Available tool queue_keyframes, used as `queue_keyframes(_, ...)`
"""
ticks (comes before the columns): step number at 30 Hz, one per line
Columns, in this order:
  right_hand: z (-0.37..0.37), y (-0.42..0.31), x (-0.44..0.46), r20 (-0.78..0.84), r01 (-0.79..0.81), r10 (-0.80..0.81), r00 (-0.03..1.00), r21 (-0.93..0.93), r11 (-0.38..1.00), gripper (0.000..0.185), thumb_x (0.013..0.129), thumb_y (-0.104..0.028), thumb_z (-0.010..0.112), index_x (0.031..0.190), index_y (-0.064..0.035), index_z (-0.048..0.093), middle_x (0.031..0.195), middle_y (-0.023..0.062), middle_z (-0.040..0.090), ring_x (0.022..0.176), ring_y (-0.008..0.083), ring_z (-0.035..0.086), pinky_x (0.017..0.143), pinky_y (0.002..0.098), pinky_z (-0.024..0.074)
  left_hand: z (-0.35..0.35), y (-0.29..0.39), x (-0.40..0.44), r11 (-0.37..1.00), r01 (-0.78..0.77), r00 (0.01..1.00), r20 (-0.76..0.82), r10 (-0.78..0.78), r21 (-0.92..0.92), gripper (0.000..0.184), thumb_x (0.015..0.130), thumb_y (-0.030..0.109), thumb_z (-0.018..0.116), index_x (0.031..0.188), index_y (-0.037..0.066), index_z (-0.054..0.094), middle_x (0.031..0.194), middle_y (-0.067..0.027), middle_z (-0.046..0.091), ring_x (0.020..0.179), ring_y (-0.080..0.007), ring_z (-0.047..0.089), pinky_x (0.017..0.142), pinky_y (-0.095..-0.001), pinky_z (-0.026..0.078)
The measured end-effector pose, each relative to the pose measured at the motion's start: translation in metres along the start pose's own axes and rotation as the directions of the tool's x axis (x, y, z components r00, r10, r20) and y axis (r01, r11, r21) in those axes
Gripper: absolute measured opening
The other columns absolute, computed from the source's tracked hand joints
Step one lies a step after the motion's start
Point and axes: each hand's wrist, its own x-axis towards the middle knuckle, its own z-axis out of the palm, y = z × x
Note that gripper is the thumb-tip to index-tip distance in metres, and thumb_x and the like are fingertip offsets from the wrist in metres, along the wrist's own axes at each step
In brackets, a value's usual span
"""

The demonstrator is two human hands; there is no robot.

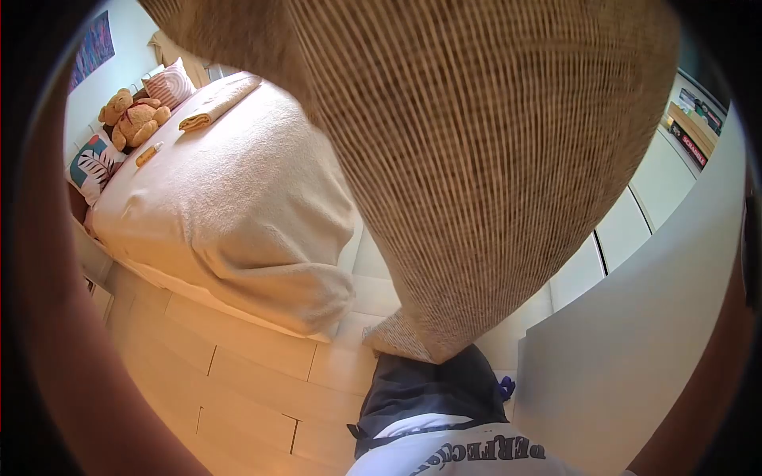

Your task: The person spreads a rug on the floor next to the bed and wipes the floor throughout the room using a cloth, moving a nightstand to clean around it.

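A brown cloth with fine pale stripes (pixel 476 159), perhaps a blanket, hangs down in front of me and fills the upper middle and right. Its lower end narrows to a fold over my dark shorts. My left forearm (pixel 87 357) and my right forearm (pixel 706 381) rise along the two edges of the view. Both hands lie beyond the picture, so their fingers and their hold on the cloth are hidden.
On the left stands a bed with a beige cover (pixel 238 182). A teddy bear (pixel 133 119), cushions (pixel 95 166), a folded blanket (pixel 218 103) and a small yellow bottle (pixel 148 154) are on it. White drawers (pixel 623 230) and a grey panel (pixel 627 349) flank me on the right.
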Motion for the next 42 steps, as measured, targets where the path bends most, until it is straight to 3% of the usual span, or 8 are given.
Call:
queue_keyframes(11,-0.162,0.171,-0.332,0.038,-0.32,0.39,0.92,-0.499,0.805,0.033,0.08,-0.016,0.062,0.11,-0.0046,0.055,0.103,0.012,0.061,0.096,0.0249,0.06,0.085,0.0378,0.0483,0.084,-0.005,-0.305,0.864,-0.479,0.847,0.34,0.408,0.154,0.027,0.071,0.026,0.074,0.092,0.009,0.07,0.091,-0.0125,0.059,0.08,-0.0317,0.058,0.061,-0.0401,0.049)
queue_keyframes(18,-0.273,0.177,-0.616,-0.136,-0.589,0.826,0.547,-0.763,0.265,0.03,0.077,-0.013,0.062,0.105,-0.0045,0.057,0.099,0.0123,0.061,0.093,0.0253,0.061,0.082,0.038,0.0493,0.103,-0.034,-0.602,0.953,0.176,0.452,0.881,0.144,-0.246,0.026,0.063,-0.001,0.064,0.075,0.02,0.075,0.1,-0.0122,0.054,0.093,-0.0307,0.053,0.077,-0.038,0.046)
queue_keyframes(21,-0.292,0.153,-0.666,-0.182,-0.582,0.896,0.404,-0.807,0.098,0.028,0.076,-0.012,0.062,0.103,-0.0045,0.058,0.098,0.0124,0.061,0.092,0.0255,0.061,0.08,0.0381,0.0498,0.091,-0.039,-0.652,0.529,0.843,0.202,0.97,-0.137,-0.101,0.029,0.061,-0.008,0.064,0.075,0.015,0.075,0.103,-0.0097,0.055,0.098,-0.0272,0.055,0.08,-0.0365,0.047)
queue_keyframes(25,-0.301,0.132,-0.69,-0.197,-0.508,0.933,0.301,-0.861,-0.018,0.026,0.075,-0.011,0.062,0.1,-0.0044,0.059,0.095,0.0125,0.062,0.09,0.0258,0.061,0.079,0.0383,0.0504,0.096,-0.066,-0.675,0.249,0.962,0.154,0.974,-0.164,-0.111,0.019,0.07,-0.003,0.067,0.087,0.006,0.071,0.105,-0.01,0.056,0.1,-0.0228,0.056,0.08,-0.0338,0.048)
queue_keyframes(27,-0.301,0.129,-0.685,-0.181,-0.441,0.945,0.271,-0.897,-0.045,0.026,0.074,-0.01,0.062,0.099,-0.0044,0.059,0.094,0.0126,0.062,0.089,0.0259,0.062,0.078,0.0384,0.0507,0.106,-0.079,-0.697,-0.227,0.973,-0.148,0.877,-0.457,0.045,0.025,0.077,0.008,0.071,0.099,-0.002,0.063,0.108,-0.0126,0.056,0.099,-0.0215,0.057,0.082,-0.033,0.048)
queue_keyframes(30,-0.283,0.13,-0.661,-0.096,-0.256,0.952,0.29,-0.966,-0.019,0.024,0.073,-0.009,0.063,0.097,-0.0044,0.06,0.093,0.0127,0.062,0.088,0.0262,0.062,0.076,0.0385,0.0512,0.131,-0.069,-0.696,0.029,0.984,-0.103,0.694,-0.713,0.177,0.041,0.08,0.019,0.072,0.11,-0.003,0.054,0.108,-0.0145,0.057,0.099,-0.0233,0.057,0.085,-0.0337,0.048)
queue_keyframes(35,-0.109,0.104,-0.537,0.392,0.006,0.435,0.811,-0.749,0.662,0.022,0.072,-0.007,0.063,0.094,-0.0043,0.061,0.09,0.0129,0.062,0.085,0.0265,0.063,0.074,0.0387,0.0519,0.169,0.02,-0.505,0.468,0.786,0.571,0.765,-0.297,-0.404,0.071,0.08,0.029,0.075,0.134,0.001,0.039,0.134,-0.0172,0.042,0.127,-0.0258,0.04,0.097,-0.041,0.043)
queue_keyframes(42,0.056,0.024,-0.443,0.725,-0.091,0.041,0.687,0.03,0.995,0.034,0.066,-0.005,0.07,0.098,-0.005,0.057,0.109,0.0146,0.059,0.102,0.0338,0.059,0.085,0.0401,0.0507,0.191,0.001,-0.405,0.484,0.845,0.437,0.814,-0.383,-0.227,0.054,0.084,0.022,0.07,0.127,0.001,0.045,0.125,-0.0125,0.05,0.113,-0.0183,0.05,0.094,-0.0371,0.046)
